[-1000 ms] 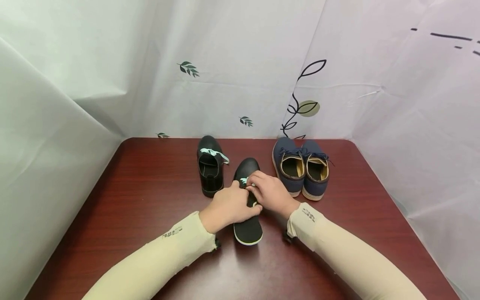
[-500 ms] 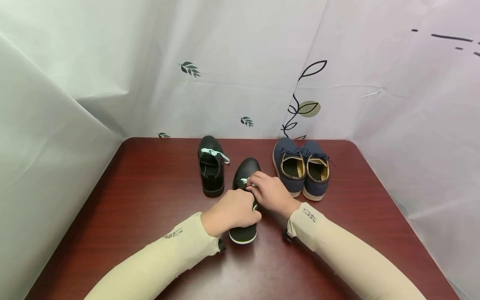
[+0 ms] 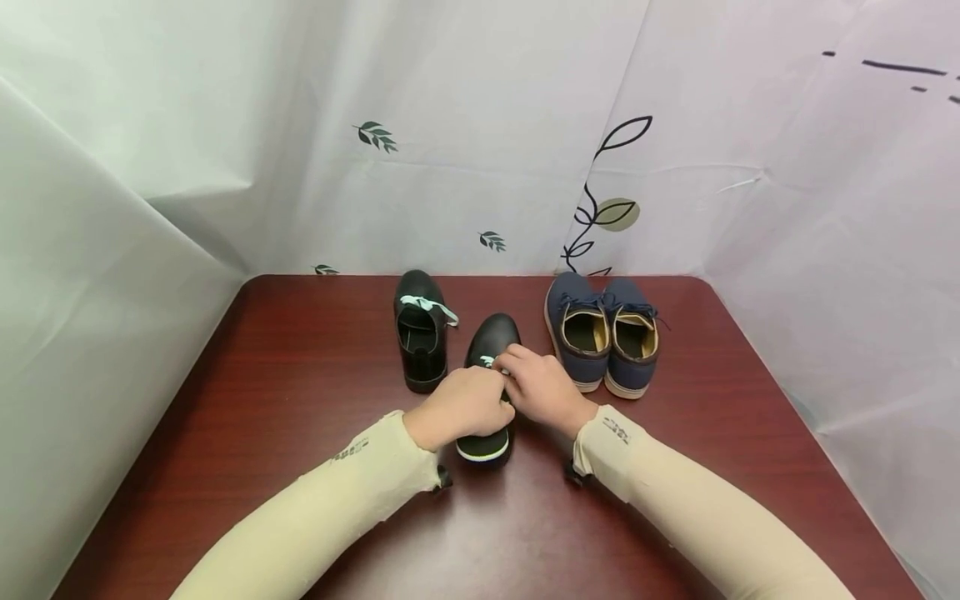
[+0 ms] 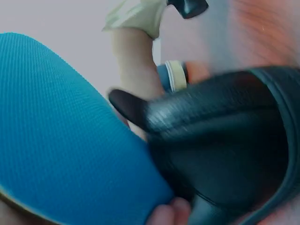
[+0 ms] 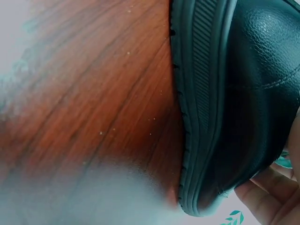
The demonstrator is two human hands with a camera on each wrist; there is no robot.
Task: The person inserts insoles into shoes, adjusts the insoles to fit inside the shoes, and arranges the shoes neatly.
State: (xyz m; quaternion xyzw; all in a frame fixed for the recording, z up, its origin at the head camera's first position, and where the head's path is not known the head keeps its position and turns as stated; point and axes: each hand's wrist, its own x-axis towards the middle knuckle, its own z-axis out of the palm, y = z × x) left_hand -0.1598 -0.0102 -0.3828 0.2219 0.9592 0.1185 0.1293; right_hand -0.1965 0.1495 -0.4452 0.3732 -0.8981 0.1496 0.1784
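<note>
My left hand (image 3: 461, 407) grips a dark insole (image 3: 483, 446) with a pale edge, half pushed into a black shoe (image 3: 492, 335). The insole's heel end sticks up out of the opening, behind the hand. Close up in the left wrist view, the insole (image 4: 70, 126) looks blue and ribbed, beside the shoe's black heel (image 4: 220, 154); fingertips (image 4: 171, 214) show at the bottom. By the mint laces, my right hand (image 3: 543, 387) holds the shoe's upper. Its curled fingers (image 5: 267, 197) touch the leather in the right wrist view. The insole's front is hidden inside.
The other black shoe (image 3: 422, 367), mint laces loose, stands to the left and farther back. A pair of navy lace-up shoes (image 3: 630, 375) stands to the right. All are on a reddish wood table (image 3: 315, 358); a white printed curtain (image 3: 450, 192) hangs behind.
The insole has slid forward and tilted up into the shoe, its visible heel end getting shorter. My left hand has shifted its grip on it. The right hand has stayed nearly still.
</note>
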